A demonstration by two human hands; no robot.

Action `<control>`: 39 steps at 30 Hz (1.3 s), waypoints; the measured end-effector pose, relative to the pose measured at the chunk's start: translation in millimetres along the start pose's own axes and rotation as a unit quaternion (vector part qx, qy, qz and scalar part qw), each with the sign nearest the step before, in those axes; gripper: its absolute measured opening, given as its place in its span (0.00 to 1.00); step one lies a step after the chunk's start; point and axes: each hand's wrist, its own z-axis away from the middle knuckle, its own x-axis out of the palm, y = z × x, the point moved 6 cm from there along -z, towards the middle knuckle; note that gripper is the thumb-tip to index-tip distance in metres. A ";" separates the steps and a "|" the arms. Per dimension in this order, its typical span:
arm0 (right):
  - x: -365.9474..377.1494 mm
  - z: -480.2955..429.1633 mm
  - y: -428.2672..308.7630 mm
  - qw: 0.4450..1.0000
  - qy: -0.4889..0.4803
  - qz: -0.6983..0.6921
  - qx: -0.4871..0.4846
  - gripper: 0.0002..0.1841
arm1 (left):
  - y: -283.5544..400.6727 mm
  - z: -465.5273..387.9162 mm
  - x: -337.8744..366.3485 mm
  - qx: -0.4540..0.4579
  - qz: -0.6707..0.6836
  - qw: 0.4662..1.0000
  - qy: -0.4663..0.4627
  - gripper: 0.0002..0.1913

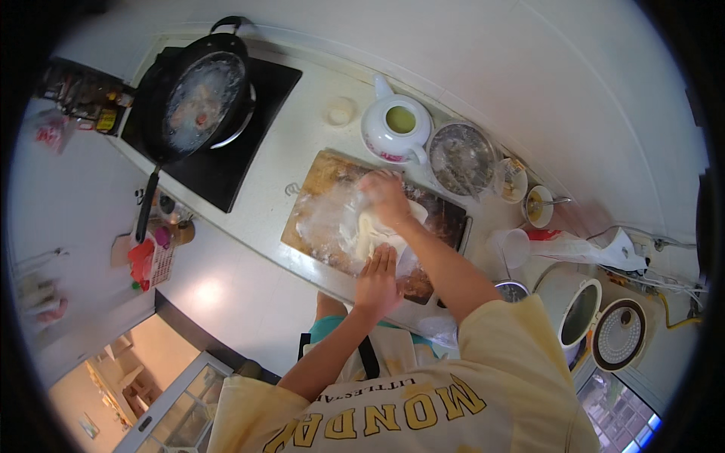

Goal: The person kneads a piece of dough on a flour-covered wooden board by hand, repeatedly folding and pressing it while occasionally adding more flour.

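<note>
A pale piece of dough (374,229) lies on a flour-dusted wooden cutting board (308,218). My left hand (379,277) rests on the dough's near edge, its fingers stretched out and pointing away from me. Over the far side of the dough is my right hand (385,195), slightly blurred, with its fingers towards the board's far edge. The palm and wrist of this hand cover part of the dough, and whether the fingers grip it cannot be told. White flour (325,212) is spread thickest on the left of the board.
A black wok (161,124) with liquid and food sits on the black cooktop (269,93), its handle past the counter edge. Behind the board stand a white teapot (371,127), a plastic-covered bowl (461,153) and a cup with a spoon (538,209). An open rice cooker (552,289) is at right.
</note>
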 end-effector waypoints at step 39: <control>-234.3 212.2 122.3 0.847 -0.050 0.489 0.202 0.05 | 24.9 1.8 -44.5 -0.106 0.221 0.952 0.185 0.33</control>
